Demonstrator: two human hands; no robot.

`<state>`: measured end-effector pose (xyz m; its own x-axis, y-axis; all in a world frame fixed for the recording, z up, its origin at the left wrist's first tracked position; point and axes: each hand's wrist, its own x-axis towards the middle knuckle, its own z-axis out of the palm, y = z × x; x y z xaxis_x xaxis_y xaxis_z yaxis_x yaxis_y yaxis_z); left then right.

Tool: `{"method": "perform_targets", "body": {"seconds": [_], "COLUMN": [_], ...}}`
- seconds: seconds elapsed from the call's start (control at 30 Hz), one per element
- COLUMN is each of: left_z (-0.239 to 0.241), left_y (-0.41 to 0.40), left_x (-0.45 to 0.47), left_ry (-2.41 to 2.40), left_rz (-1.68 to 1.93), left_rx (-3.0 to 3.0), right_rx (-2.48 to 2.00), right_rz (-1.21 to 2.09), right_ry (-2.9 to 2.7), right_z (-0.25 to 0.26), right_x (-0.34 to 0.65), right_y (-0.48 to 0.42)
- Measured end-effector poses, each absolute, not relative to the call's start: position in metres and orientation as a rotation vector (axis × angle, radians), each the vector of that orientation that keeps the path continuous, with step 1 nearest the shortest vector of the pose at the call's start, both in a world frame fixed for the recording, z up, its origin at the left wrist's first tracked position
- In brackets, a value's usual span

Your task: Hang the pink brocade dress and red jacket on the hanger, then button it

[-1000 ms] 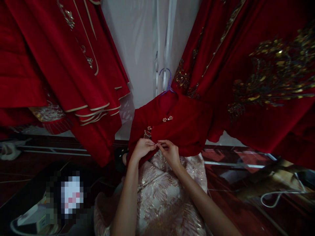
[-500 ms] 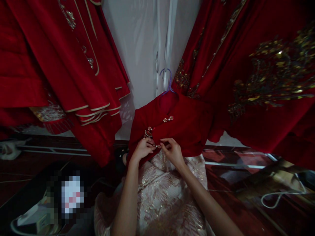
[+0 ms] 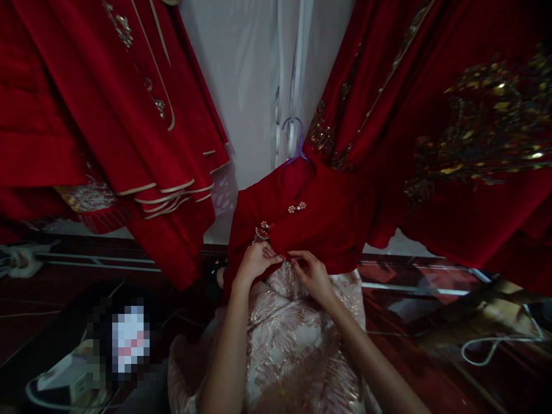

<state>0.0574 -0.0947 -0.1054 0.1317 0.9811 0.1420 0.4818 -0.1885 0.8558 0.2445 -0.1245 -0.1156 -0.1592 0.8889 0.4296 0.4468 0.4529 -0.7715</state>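
Note:
A red jacket (image 3: 328, 224) hangs on a purple hanger (image 3: 299, 146) in front of me, with beaded flower fasteners (image 3: 297, 207) on its front. A fan-shaped beaded ornament (image 3: 260, 234) sits above my left hand (image 3: 257, 263). That hand's fingers pinch the lower beaded fastener at the jacket's bottom front edge and cover most of it. Close beside it, my right hand (image 3: 313, 275) has thumb and forefinger pressed together at the fastener's other end. Behind my forearms spreads pale, gold-patterned fabric (image 3: 284, 356).
Red garments (image 3: 172, 144) with pale piping hang at the left. More red clothing (image 3: 466, 213) with gold sequins hangs at the right. Behind are white doors (image 3: 241, 115). A low metal rail (image 3: 405, 288), a white cord (image 3: 487, 342) and a blurred-out bright patch (image 3: 130, 339) are lower down.
My left hand has shifted right, its fingertips now over the beads that showed between my hands. My right hand has moved slightly right and down. The view has shifted a little.

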Motion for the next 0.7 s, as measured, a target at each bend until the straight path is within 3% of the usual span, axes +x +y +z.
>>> {"method": "perform_targets", "body": {"seconds": [0.3, 0.57, 0.7], "left_z": [-0.105, -0.092, -0.094], "left_y": [-0.094, -0.101, -0.098], "left_x": [0.063, 0.067, 0.075], "left_ry": [1.317, 0.879, 0.895], "left_rz": [1.073, 0.947, 1.105], "left_rx": [1.639, 1.600, 1.163], "right_rx": [-1.127, -1.153, -1.182], "right_rz": [0.639, 0.615, 0.607], "right_ry": [-1.810, -1.794, -1.804], "right_z": [-0.125, -0.122, -0.110], "right_x": [0.240, 0.239, 0.241], "right_y": [-0.123, -0.126, -0.131]}}
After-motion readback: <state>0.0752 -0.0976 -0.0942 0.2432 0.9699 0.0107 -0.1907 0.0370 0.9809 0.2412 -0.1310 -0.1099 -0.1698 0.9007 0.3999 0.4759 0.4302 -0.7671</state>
